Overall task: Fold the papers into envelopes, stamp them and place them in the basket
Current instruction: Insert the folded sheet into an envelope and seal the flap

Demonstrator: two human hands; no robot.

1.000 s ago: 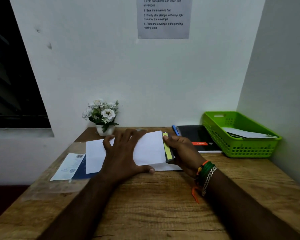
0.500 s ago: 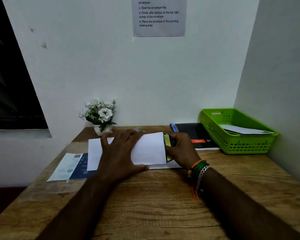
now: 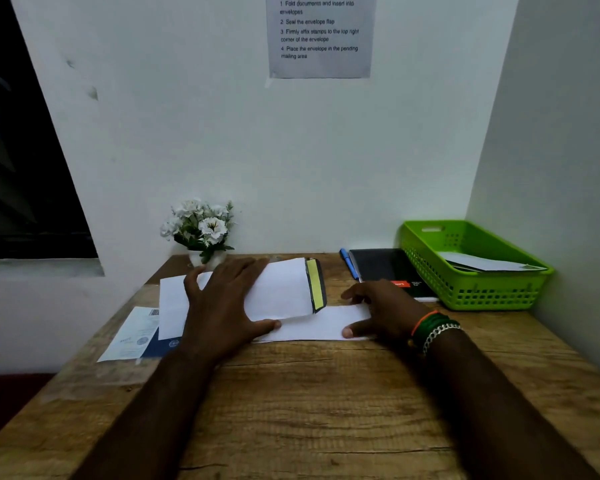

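Observation:
A white paper [image 3: 281, 292] lies on the wooden table [image 3: 312, 403], its upper layer folded over and slightly lifted at the right. My left hand [image 3: 222, 306] presses flat on it with fingers spread. A dark object with a yellow strip [image 3: 316, 284] rests at the fold's right edge. My right hand [image 3: 381, 310] lies flat on the lower sheet [image 3: 323, 325] that sticks out to the right, apart from the yellow-striped object. The green basket [image 3: 465, 292] stands at the back right with a white envelope [image 3: 485, 263] inside.
A black notebook [image 3: 381, 265] and a blue pen [image 3: 347, 263] lie left of the basket. White flowers in a pot [image 3: 201, 230] stand at the back wall. A printed leaflet and a blue card [image 3: 136, 336] lie at the left. An instruction sheet [image 3: 321, 36] hangs on the wall.
My right hand has let go of the yellow-striped object and moved right, onto the lower sheet. The left hand stays pressed on the folded paper.

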